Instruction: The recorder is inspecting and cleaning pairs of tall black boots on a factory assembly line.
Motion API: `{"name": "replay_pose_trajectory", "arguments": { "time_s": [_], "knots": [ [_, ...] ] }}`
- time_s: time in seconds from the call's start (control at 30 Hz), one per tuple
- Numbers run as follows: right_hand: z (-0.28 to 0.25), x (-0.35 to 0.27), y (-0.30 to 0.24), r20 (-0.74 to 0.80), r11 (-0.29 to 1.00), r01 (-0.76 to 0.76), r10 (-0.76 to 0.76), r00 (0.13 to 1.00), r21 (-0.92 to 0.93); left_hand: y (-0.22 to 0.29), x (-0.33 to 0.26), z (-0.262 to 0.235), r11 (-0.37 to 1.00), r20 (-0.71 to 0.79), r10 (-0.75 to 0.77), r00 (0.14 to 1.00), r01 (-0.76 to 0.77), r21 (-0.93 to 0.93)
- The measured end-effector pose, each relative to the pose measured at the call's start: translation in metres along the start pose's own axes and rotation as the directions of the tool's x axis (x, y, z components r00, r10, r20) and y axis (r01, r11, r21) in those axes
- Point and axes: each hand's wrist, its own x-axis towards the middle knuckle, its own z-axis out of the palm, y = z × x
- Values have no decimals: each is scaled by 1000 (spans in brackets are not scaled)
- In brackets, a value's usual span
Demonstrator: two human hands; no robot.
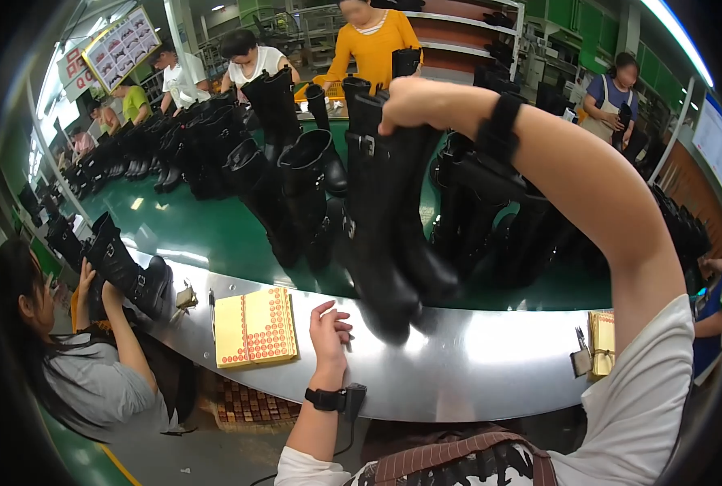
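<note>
Black boots (pixel 377 251) hang below the right hand (pixel 403 105), which grips their tops; long axes run steeply downward, toes over the steel counter (pixel 474 368). The left hand (pixel 327 328), fingers loosely bent and holding nothing, lies just beside the toes.

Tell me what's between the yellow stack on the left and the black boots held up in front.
In the head view, the person's left hand is between the yellow stack and the black boots, over the metal tabletop.
</note>
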Motion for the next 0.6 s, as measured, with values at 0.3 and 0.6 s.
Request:
{"name": "replay_pose_trajectory", "arguments": {
  "time_s": [0.3,0.6],
  "knots": [
    [22,154,67,-366,942,-329,330,870,68,-3,18,11,997,79,-53,996,48,62],
    [95,267,126,-321,963,-267,259,911,18,-4,12,16,973,164,-171,972,140,184]
  ]
}}
